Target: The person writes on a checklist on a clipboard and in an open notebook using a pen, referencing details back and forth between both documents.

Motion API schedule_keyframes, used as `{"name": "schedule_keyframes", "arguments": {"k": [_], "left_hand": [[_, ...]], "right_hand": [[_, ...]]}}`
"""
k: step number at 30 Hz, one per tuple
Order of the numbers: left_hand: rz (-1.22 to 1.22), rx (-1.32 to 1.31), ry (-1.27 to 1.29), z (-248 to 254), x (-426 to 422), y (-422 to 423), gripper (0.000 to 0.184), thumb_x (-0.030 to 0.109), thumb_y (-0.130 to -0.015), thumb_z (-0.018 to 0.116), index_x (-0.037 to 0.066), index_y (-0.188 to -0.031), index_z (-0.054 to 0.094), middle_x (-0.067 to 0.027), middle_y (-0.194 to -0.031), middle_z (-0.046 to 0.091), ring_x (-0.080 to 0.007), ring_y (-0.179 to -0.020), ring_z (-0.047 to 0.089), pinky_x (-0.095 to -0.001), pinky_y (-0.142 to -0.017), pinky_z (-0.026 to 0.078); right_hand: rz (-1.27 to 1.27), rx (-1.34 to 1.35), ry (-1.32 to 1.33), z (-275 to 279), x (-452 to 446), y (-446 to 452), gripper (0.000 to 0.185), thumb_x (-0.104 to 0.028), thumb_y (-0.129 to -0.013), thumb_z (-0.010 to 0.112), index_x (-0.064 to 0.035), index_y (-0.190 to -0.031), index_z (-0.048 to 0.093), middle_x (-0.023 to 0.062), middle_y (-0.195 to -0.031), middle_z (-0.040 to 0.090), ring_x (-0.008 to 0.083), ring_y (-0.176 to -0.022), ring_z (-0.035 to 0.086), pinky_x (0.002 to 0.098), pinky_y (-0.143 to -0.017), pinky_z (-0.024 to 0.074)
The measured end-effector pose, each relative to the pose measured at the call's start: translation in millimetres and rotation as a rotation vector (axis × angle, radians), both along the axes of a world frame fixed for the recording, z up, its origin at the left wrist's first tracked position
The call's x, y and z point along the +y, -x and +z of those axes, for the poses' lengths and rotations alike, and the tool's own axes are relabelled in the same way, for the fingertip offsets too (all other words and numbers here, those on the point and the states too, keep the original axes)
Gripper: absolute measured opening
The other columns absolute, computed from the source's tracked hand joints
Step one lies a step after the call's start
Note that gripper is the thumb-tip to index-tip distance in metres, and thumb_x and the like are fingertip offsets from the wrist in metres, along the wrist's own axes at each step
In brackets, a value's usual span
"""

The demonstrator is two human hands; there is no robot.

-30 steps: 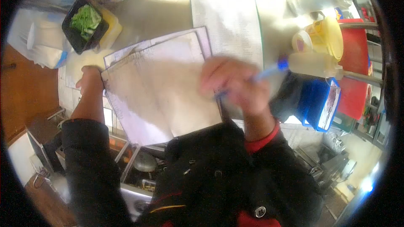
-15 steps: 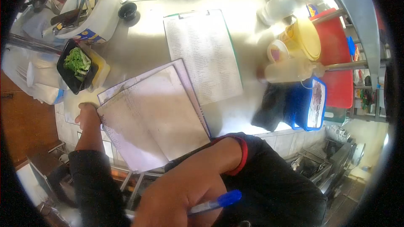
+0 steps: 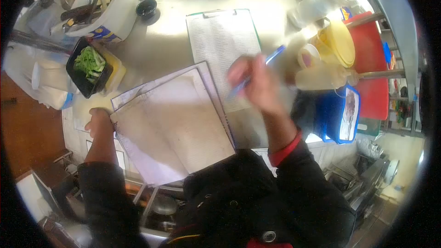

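Note:
Blurred by motion, my right hand (image 3: pixel 257 82) is closed round a blue pen (image 3: pixel 275 55) above the lower right part of a clipboard (image 3: pixel 223 36) with a printed sheet. An open notebook (image 3: pixel 174 119) with stained, mostly bare pages lies at the table's near edge. My left hand (image 3: pixel 100 121) rests beside the notebook's left edge. Its fingers are bent and partly hidden, so whether it grips anything does not show.
A black tub of green leaves (image 3: pixel 89 66) and a white bucket of utensils (image 3: pixel 108 18) stand at the left, near a small black cup (image 3: pixel 147 9). To the right are a yellow tub (image 3: pixel 337 43), a squeeze bottle (image 3: pixel 321 77), blue-rimmed containers (image 3: pixel 349 115) and a red board (image 3: pixel 372 69).
My right hand has moved with the pen from low in front of my body up to the clipboard. My left hand has stayed by the notebook. The view has shifted slightly.

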State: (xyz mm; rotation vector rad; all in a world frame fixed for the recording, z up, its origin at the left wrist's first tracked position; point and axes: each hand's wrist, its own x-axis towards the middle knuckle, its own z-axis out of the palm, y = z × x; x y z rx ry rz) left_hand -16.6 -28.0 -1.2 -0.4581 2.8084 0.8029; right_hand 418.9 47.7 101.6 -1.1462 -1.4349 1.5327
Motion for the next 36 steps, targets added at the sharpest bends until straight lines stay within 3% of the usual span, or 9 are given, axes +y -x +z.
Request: {"name": "schedule_keyframes", "arguments": {"k": [2,5,12,15,22,24,28,30,36], "left_hand": [[0.016,0.002,0.012,-3.1,-0.3,4.1,0.073,0.049,-0.086,0.045,-0.002,-0.137,0.032,-0.0292,-0.138,0.041,-0.0429,-0.121,0.048,-0.0527,-0.099,0.042],[0.019,0.007,0.027,-11.1,2.7,7.4,0.074,0.049,-0.086,0.045,-0.002,-0.138,0.031,-0.0292,-0.137,0.042,-0.0427,-0.120,0.049,-0.0517,-0.098,0.043],[-0.001,-0.002,0.013,-20.1,-0.8,14.5,0.076,0.050,-0.085,0.045,-0.004,-0.136,0.031,-0.0291,-0.137,0.043,-0.0426,-0.119,0.050,-0.0504,-0.097,0.044],[-0.010,0.021,0.034,-15.1,-0.2,9.3,0.075,0.050,-0.085,0.045,-0.004,-0.136,0.031,-0.0290,-0.136,0.043,-0.0425,-0.119,0.050,-0.0503,-0.097,0.043],[-0.039,-0.001,0.042,-24.4,-3.1,16.7,0.074,0.050,-0.086,0.045,-0.004,-0.135,0.032,-0.0287,-0.136,0.044,-0.0423,-0.119,0.050,-0.0504,-0.099,0.042],[-0.052,-0.016,0.036,-27.3,-4.0,22.0,0.074,0.049,-0.086,0.045,-0.004,-0.135,0.032,-0.0285,-0.136,0.044,-0.0422,-0.119,0.050,-0.0504,-0.099,0.042],[-0.008,-0.007,0.063,-6.9,2.6,6.7,0.073,0.049,-0.086,0.045,-0.004,-0.135,0.032,-0.0283,-0.136,0.044,-0.0420,-0.119,0.050,-0.0506,-0.099,0.041],[-0.006,-0.019,0.077,2.4,7.1,-2.5,0.073,0.049,-0.086,0.045,-0.004,-0.135,0.031,-0.0284,-0.136,0.044,-0.0421,-0.119,0.050,-0.0505,-0.099,0.042],[-0.030,-0.018,0.084,13.6,9.6,-14.7,0.074,0.050,-0.087,0.044,-0.005,-0.135,0.030,-0.0291,-0.136,0.043,-0.0428,-0.121,0.049,-0.0508,-0.100,0.041]], "right_hand": [[-0.245,-0.211,-0.086,-14.8,25.3,-16.9,0.053,-0.047,-0.104,0.037,-0.0030,-0.097,0.066,0.0043,-0.074,0.062,0.0120,-0.060,0.053,0.0253,-0.055,0.0425],[-0.275,-0.068,-0.218,-57.6,52.6,-35.2,0.043,-0.039,-0.104,0.044,-0.0025,-0.099,0.066,0.0026,-0.075,0.063,0.0099,-0.060,0.050,0.0239,-0.054,0.0392],[-0.290,-0.134,-0.148,-97.8,65.0,-44.9,0.016,-0.016,-0.091,0.066,-0.0015,-0.099,0.067,0.0043,-0.082,0.066,0.0113,-0.074,0.058,0.0260,-0.067,0.0483],[-0.296,-0.250,-0.354,-127.3,78.8,-54.6,0.015,-0.011,-0.085,0.068,-0.0023,-0.097,0.067,0.0046,-0.086,0.066,0.0134,-0.078,0.060,0.0285,-0.071,0.0497],[-0.296,-0.289,-0.263,-139.5,86.7,-57.4,0.013,-0.009,-0.081,0.066,-0.0030,-0.093,0.065,0.0055,-0.085,0.065,0.0151,-0.080,0.060,0.0302,-0.074,0.0498],[-0.264,-0.226,-0.341,-146.9,89.8,-60.3,0.010,-0.009,-0.084,0.061,-0.0035,-0.093,0.063,0.0007,-0.078,0.060,0.0090,-0.070,0.052,0.0253,-0.061,0.0435],[-0.284,-0.275,-0.249,-140.7,88.9,-59.1,0.007,-0.009,-0.085,0.061,-0.0041,-0.091,0.062,0.0007,-0.077,0.060,0.0092,-0.068,0.052,0.0256,-0.060,0.0431],[-0.280,-0.271,-0.149,-135.4,88.8,-61.0,0.010,-0.011,-0.080,0.066,-0.0028,-0.087,0.064,0.0037,-0.082,0.062,0.0140,-0.081,0.056,0.0302,-0.072,0.0470],[-0.294,-0.223,-0.196,-158.3,91.2,-65.0,0.011,-0.010,-0.081,0.065,-0.0019,-0.088,0.065,0.0050,-0.085,0.064,0.0152,-0.082,0.057,0.0309,-0.076,0.0481]]}}
